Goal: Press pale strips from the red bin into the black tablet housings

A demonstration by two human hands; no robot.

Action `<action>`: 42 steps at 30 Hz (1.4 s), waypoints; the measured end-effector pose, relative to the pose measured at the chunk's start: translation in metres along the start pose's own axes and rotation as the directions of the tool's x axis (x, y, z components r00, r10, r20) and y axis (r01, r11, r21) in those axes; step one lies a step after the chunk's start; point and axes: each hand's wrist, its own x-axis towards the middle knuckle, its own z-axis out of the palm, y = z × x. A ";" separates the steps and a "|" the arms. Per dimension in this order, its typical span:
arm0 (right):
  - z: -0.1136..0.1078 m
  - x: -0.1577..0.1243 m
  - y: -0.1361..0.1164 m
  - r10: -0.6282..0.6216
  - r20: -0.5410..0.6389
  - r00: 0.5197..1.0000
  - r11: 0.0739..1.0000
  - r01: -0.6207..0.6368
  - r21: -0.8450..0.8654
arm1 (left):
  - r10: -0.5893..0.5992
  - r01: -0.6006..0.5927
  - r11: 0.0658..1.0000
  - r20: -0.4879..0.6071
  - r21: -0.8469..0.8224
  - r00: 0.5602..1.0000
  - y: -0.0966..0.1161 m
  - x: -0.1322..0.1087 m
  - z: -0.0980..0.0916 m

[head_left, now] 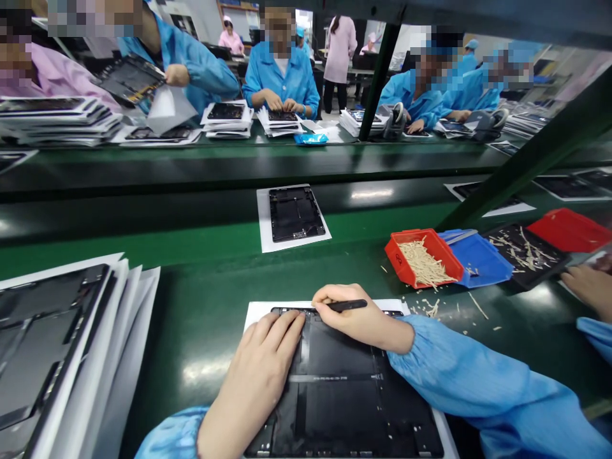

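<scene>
An opened black tablet housing (pixel 342 408) lies on a white sheet (pixel 258 310) right in front of me. My left hand (pixel 261 366) rests on the housing's left side, fingers stretched out flat, their tips near its top edge. My right hand (pixel 351 315) is closed around a slim black tool that looks like tweezers (pixel 349 305). It works at the housing's top edge, just right of the left fingertips. The tool's tip is hidden by the fingers.
Tablet housings layered with paper (pixel 71 382) are stacked at left. Another housing (pixel 296 213) lies ahead. At right are a red bin (pixel 399 261) of thin pale strips, a blue bin (pixel 482 261) and scattered bits. A green post (pixel 530 146) slants across; co-workers sit opposite, one hand (pixel 590 287) nearby.
</scene>
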 end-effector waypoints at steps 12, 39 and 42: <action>-0.001 0.003 0.003 0.037 0.020 0.999 0.999 -0.036 -0.008 | 0.018 -0.015 0.999 0.104 -0.036 0.994 -0.003 0.006 -0.003; -0.004 -0.008 0.003 -0.183 0.075 0.980 0.980 0.188 -0.061 | -0.037 0.037 0.999 0.120 0.007 0.992 0.004 0.010 -0.006; -0.010 -0.009 -0.001 -0.203 0.157 0.966 0.970 0.220 -0.100 | -0.037 0.038 0.999 0.121 -0.006 0.992 0.004 0.010 -0.006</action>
